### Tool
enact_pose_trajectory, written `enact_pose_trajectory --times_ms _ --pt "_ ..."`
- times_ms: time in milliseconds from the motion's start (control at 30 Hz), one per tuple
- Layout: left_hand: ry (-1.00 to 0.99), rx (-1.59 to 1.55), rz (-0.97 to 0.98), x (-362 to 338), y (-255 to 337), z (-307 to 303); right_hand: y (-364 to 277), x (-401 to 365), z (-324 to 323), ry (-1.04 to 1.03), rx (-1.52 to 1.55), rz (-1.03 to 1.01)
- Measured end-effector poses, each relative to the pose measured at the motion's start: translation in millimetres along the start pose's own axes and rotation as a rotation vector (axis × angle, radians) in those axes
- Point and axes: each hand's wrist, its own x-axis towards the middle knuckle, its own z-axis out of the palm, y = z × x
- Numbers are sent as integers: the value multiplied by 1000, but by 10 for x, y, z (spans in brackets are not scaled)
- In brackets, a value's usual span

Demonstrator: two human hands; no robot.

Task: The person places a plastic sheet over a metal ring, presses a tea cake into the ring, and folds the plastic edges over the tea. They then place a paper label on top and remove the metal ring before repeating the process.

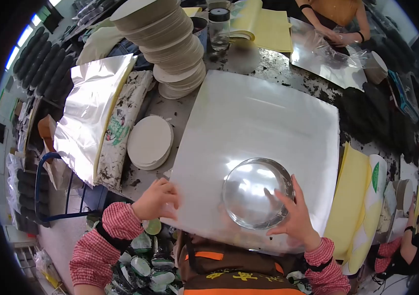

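A shiny round metal piece with a raised rim (251,189) sits on a large silver sheet (249,118) in front of me. My right hand (298,216) is at its right side, fingers spread, the fingertips and thumb overlapping the rim in this view. My left hand (158,199) hovers by the sheet's left edge, slightly blurred. Its fingers are loosely bent, with the thumb apart and nothing visible between them. Just beyond that hand lies a small pile of pale round discs (150,142).
Tall stacks of discs (170,44) rise at the back left. Left of them is a foil-topped pile (91,108); yellow sheets (349,201) lie at right. Across the table, another person's hands (339,37) handle clear film. Wrapped dark pieces (143,265) are below the table edge.
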Motion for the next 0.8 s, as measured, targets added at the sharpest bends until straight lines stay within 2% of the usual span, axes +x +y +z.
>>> enact_pose_trajectory --times_ms 67,133,167,200,267,300,333,400,467,533,567,667,700,733,767,800 --pt "-35 -37 -11 107 -78 -1 -12 -129 81 -17 -30 41" --pt "34 29 26 67 -36 10 9 -245 209 11 2 109" --pt "72 143 141 87 0 8 3 -268 251 18 2 117" --pt "65 148 151 128 140 -125 -45 -235 295 66 1 128" --pt "421 139 143 206 421 -440 -155 -169 372 126 -5 156" --pt "424 17 28 167 375 -461 -231 -152 388 152 -36 179" --pt "429 8 30 136 275 -393 -255 -128 375 175 -73 189" --pt "-31 103 163 115 -3 -127 -215 -112 387 197 -83 133" --pt "-43 103 123 94 -65 27 -224 -172 404 214 -77 109" --pt "45 -1 129 84 -108 72 -257 -283 242 134 189 146" --pt "54 -7 124 92 -93 77 -354 -284 153 125 185 141" --pt "71 93 163 210 96 12 -552 -321 110 51 68 -346" --pt "220 161 141 337 190 -62 -580 -390 169 -392 559 266" --pt "370 232 130 452 268 -191 -841 -93 172 -596 434 186" --pt "502 98 21 513 379 -394 -904 -50 357 -512 184 -123" --pt "497 134 57 459 508 -560 -861 -23 497 -415 -80 -417"
